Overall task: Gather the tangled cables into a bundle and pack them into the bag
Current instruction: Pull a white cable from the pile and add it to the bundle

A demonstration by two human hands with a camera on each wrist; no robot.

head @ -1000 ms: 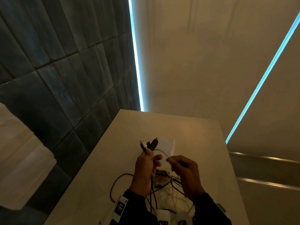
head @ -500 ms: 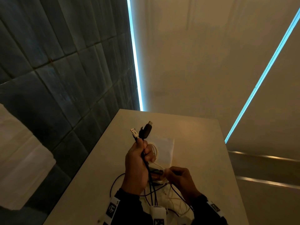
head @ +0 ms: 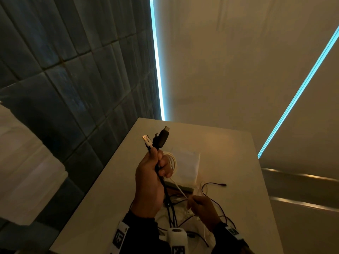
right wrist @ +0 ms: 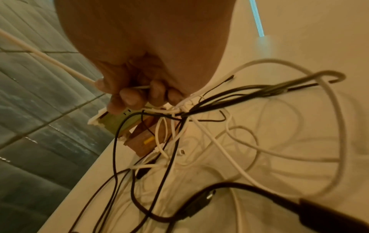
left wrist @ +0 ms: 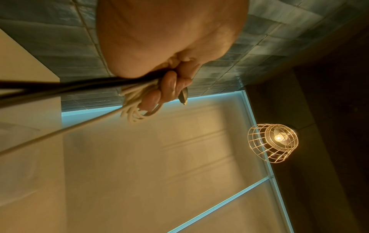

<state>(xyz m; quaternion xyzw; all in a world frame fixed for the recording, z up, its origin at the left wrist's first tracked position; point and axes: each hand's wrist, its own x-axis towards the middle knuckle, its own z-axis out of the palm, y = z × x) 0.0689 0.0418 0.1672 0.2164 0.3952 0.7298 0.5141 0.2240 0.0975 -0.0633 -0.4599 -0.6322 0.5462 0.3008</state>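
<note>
My left hand (head: 152, 173) is raised above the table and grips a bunch of cables; black and white USB plugs (head: 156, 141) stick up out of the fist. White cable loops (head: 172, 161) hang coiled over its fingers (left wrist: 169, 85). From there a taut white cable (head: 178, 188) runs down to my right hand (head: 201, 208), which pinches it low over the tangle of black and white cables (right wrist: 199, 141) on the table. The white bag (head: 187, 165) lies flat on the table just beyond my hands.
The pale table (head: 229, 162) is narrow, with a dark tiled wall (head: 73, 70) along its left edge. A small green and brown boxed item (right wrist: 137, 126) lies under the tangle. A loose black cable end (head: 214, 184) trails right of the bag. A caged lamp (left wrist: 273, 141) hangs overhead.
My left hand has risen with the plugs and now carries white loops round its fingers. My right hand has dropped toward the tangle, pulling the white cable taut.
</note>
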